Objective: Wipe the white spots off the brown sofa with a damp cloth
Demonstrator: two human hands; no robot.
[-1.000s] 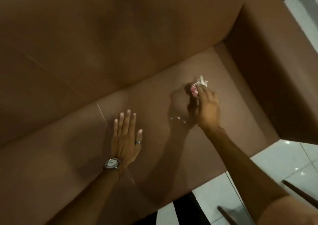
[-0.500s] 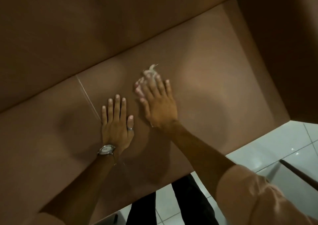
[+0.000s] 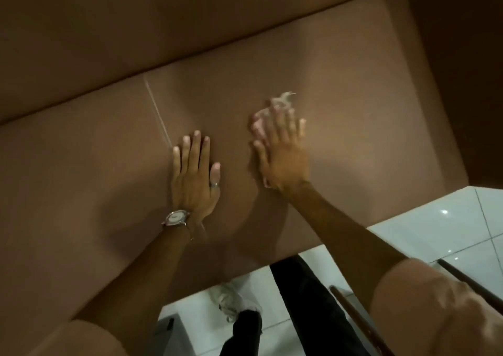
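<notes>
The brown sofa seat (image 3: 367, 105) fills most of the head view. My right hand (image 3: 283, 154) lies flat on the seat, pressing a pale crumpled cloth (image 3: 281, 101) under its fingers; the cloth's edge pokes out past the fingertips and is motion-blurred. My left hand (image 3: 194, 176), with a wristwatch and a ring, rests flat on the seat a little to the left, fingers together, holding nothing. A thin pale line (image 3: 158, 110) runs along the seat seam just left of my left fingertips. No white spots show clearly around the hands.
The sofa backrest (image 3: 190, 15) rises at the top and the armrest (image 3: 462, 69) stands at the right. White floor tiles (image 3: 449, 227) lie below the seat's front edge, with my dark-trousered legs (image 3: 307, 301), a white shoe (image 3: 234, 301) and dark wooden rods (image 3: 353, 317) at the lower right.
My right hand with the cloth swept from the right part of the seat toward my left hand, then slid back a little to the right. The left hand stayed planted.
</notes>
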